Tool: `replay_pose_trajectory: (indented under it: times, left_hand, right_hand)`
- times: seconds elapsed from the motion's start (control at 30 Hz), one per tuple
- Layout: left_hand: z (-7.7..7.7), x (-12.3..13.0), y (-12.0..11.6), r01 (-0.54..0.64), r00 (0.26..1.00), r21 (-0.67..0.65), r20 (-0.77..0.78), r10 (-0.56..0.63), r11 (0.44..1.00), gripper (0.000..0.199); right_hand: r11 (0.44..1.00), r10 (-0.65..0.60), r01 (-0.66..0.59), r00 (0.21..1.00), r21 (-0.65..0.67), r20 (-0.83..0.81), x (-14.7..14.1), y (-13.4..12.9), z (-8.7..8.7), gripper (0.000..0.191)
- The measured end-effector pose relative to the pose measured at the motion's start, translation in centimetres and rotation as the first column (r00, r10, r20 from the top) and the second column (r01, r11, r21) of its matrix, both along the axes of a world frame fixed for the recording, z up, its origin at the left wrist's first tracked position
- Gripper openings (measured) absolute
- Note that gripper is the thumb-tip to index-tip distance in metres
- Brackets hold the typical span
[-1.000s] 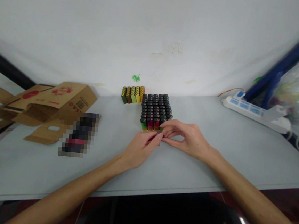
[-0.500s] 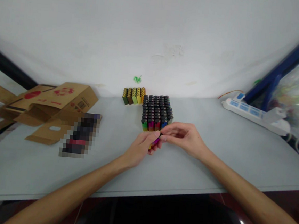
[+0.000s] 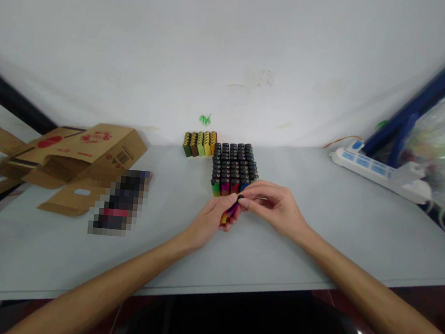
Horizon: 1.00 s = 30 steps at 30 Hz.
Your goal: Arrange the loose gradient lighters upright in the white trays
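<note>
My left hand (image 3: 214,213) is wrapped round a lighter (image 3: 227,215) whose body runs from purple to yellow. The thumb and fingertips of my right hand (image 3: 275,205) are closed at the lighter's black top end. Part of the lighter is covered by my fingers. Just beyond both hands stands a tight block of upright lighters (image 3: 232,167) with black tops, their bodies green, purple, red and blue in the front row. Behind it to the left is a smaller group of lighters (image 3: 200,144) with gold tops.
An open cardboard box (image 3: 95,145) lies at the left, with a blurred-out dark object (image 3: 122,200) beside it on the grey table (image 3: 300,262). At the right, a white power strip (image 3: 378,173) rests near the wall, and clear plastic (image 3: 444,124) hangs beyond it.
Both hands stay close together at nearly the same place. The lighter's purple and yellow body shows a little more now, and my right hand has shifted slightly.
</note>
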<state>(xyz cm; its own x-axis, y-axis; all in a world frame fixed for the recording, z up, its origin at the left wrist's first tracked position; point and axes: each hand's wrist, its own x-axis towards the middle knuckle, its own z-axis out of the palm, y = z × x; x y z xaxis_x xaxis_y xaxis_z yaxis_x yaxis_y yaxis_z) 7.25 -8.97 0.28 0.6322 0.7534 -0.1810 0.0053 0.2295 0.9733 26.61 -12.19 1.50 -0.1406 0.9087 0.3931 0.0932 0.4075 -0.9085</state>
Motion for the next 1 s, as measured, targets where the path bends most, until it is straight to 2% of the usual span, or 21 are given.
replay_pose_trajectory:
  times: [0.43, 0.6, 0.8, 1.0]
  left_hand:
    - [0.2, 0.1, -0.3, -0.016, 1.0, 0.009, -0.005, 0.016, 1.0, 0.062]
    - [0.6, 0.1, -0.4, -0.039, 0.999, 0.06, -0.033, 0.041, 0.997, 0.061]
    - [1.1, 0.1, -0.5, -0.015, 0.996, 0.127, -0.084, 0.026, 0.992, 0.056]
    - [0.6, 0.2, -0.3, 0.038, 0.998, 0.069, -0.062, -0.034, 0.997, 0.053]
  right_hand:
    - [0.992, -0.022, 0.006, 0.992, 0.127, 0.125, -0.2, 0.0, 0.0, 0.016]
    - [0.99, -0.021, -0.005, 0.983, 0.138, 0.184, 0.0, 0.0, 0.1, 0.015]
    - [0.981, 0.002, -0.052, 0.965, 0.184, 0.262, 0.6, 0.0, 0.7, 0.015]
    - [0.977, -0.009, -0.059, 0.948, 0.206, 0.318, 1.0, 0.1, 0.8, 0.016]
